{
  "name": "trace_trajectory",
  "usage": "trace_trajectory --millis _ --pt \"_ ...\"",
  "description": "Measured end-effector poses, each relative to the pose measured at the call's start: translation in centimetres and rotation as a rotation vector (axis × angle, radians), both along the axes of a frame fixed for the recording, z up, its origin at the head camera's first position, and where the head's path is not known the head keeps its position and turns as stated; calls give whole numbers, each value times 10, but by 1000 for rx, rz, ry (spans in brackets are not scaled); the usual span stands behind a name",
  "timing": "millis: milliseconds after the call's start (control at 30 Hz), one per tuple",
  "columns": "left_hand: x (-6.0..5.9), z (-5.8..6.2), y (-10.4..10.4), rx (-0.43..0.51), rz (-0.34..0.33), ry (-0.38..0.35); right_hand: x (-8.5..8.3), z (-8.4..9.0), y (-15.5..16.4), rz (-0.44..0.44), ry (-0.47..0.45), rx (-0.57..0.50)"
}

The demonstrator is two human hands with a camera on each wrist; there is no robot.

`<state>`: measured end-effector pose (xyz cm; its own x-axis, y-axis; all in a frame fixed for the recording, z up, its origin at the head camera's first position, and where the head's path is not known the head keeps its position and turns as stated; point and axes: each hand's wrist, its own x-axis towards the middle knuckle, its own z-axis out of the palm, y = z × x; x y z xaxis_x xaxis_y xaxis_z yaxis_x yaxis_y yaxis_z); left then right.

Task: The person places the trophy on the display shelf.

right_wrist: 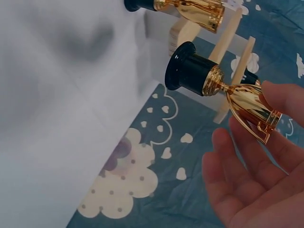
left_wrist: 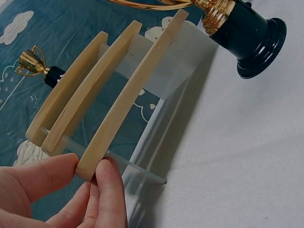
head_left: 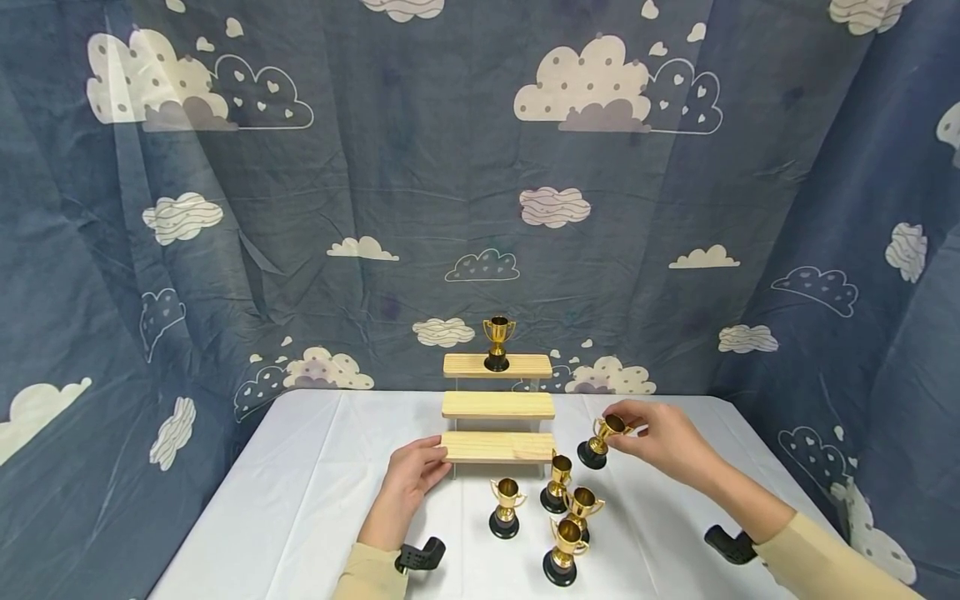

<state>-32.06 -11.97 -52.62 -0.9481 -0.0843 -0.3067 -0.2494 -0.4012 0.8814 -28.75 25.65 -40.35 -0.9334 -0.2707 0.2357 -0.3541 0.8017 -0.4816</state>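
Creased blue-grey fabric backdrop (head_left: pixel 435 167), pale printed clouds (head_left: pixel 585 83), small hearts (head_left: pixel 235 27), white-covered table (head_left: pixel 322 467)

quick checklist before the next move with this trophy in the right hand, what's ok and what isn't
1. Right hand grips the held trophy: ok, thumb and fingers on its cup.
2. Left hand holds the lowest shelf: ok, pinching its left end.
3. Held trophy level: not ok, it tilts.
4. Held trophy over the stand: not ok, it is to the right of it.
5. Trophy on the top shelf upright: ok.
6. Nearest table trophy apart from the lowest shelf: cannot tell, they overlap in the head view.
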Motion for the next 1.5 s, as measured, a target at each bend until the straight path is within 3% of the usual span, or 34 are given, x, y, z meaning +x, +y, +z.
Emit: trace_trajectory --millis 767,1500 --pt "1 -2 -1 -8 -2 1 -9 18 -21 0 26 -4" --pt "-1 0 0 19 5 7 -27 41 -65 101 75 -38"
